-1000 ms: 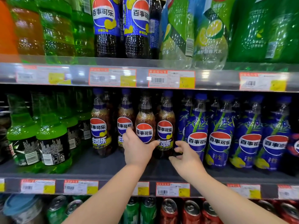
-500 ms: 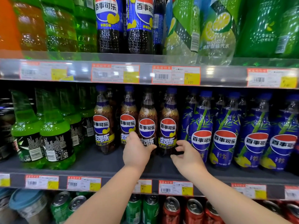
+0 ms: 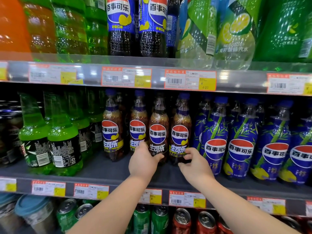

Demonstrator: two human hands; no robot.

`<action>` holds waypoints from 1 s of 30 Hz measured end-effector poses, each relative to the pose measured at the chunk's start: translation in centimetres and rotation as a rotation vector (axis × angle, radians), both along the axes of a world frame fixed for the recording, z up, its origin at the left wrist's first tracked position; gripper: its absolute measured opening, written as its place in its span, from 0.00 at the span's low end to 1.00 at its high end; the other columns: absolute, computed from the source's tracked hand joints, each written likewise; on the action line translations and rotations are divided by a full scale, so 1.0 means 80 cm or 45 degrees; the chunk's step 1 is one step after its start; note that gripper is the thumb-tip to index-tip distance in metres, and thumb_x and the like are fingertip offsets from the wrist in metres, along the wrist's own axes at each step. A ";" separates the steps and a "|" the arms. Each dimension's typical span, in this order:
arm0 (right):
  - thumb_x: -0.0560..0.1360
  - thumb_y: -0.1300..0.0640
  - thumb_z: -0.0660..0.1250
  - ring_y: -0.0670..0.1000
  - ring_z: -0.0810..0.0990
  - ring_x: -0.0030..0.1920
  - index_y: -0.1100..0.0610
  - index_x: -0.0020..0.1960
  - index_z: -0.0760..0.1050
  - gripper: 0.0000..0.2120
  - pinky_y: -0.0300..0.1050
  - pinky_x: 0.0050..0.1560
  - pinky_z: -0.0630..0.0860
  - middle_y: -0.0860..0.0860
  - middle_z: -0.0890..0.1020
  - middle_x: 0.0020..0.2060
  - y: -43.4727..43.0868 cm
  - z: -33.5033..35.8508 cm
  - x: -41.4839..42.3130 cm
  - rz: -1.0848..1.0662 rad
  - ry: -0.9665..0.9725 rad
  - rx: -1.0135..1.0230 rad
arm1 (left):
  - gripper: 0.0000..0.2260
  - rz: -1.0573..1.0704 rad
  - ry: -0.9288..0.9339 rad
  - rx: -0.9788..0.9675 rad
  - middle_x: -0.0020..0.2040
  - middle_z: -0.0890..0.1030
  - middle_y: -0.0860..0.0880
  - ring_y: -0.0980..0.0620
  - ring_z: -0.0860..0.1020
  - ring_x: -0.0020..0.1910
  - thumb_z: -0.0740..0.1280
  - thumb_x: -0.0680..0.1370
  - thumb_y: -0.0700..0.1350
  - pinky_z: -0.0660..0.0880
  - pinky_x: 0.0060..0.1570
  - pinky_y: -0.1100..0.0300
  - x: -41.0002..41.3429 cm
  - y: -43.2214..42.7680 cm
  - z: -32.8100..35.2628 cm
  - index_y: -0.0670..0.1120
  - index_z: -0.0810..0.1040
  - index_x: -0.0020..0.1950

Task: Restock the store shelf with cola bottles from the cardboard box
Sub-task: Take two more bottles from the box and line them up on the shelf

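Observation:
Several brown cola bottles with red-white-blue logos stand in a front row on the middle shelf (image 3: pixel 101 169). My left hand (image 3: pixel 143 162) grips the lower part of the third cola bottle (image 3: pixel 157 132), with the thumb wrapped across its front. My right hand (image 3: pixel 195 164) curls fingers and thumb round the base of the fourth cola bottle (image 3: pixel 179 135). Both bottles stand upright on the shelf. Two more cola bottles (image 3: pixel 112 130) stand to the left. The cardboard box is out of view.
Green bottles (image 3: pixel 64 149) stand to the left of the cola, and blue bamboo-label bottles (image 3: pixel 241 149) crowd close on the right. Large bottles (image 3: pixel 121 26) fill the upper shelf. Cans (image 3: pixel 182 218) line the lower shelf. Price-tag strips (image 3: pixel 190 80) run along the shelf edges.
The third cola bottle has slid back into line with its neighbours under my left hand. My right hand has closed in on the fourth bottle's base.

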State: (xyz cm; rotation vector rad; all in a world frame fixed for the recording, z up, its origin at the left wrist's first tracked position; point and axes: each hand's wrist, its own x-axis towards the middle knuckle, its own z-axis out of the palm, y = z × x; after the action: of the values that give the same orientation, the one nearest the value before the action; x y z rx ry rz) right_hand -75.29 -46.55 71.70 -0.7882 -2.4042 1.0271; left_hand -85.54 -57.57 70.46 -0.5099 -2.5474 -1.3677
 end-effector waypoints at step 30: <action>0.71 0.63 0.69 0.52 0.78 0.40 0.53 0.51 0.71 0.13 0.42 0.35 0.71 0.50 0.78 0.41 -0.249 -0.004 -0.045 1.104 0.240 -0.131 | 0.18 0.869 -0.219 -0.308 0.54 0.76 0.47 0.46 0.75 0.56 0.68 0.69 0.59 0.73 0.53 0.53 0.131 -0.363 -0.045 0.48 0.72 0.51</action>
State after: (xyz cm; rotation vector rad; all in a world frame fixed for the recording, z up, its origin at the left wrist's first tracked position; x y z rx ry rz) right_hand -78.87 -66.46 71.41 0.3854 -2.5474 1.4424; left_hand -75.02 -86.63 66.89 0.4398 -2.6466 -0.8872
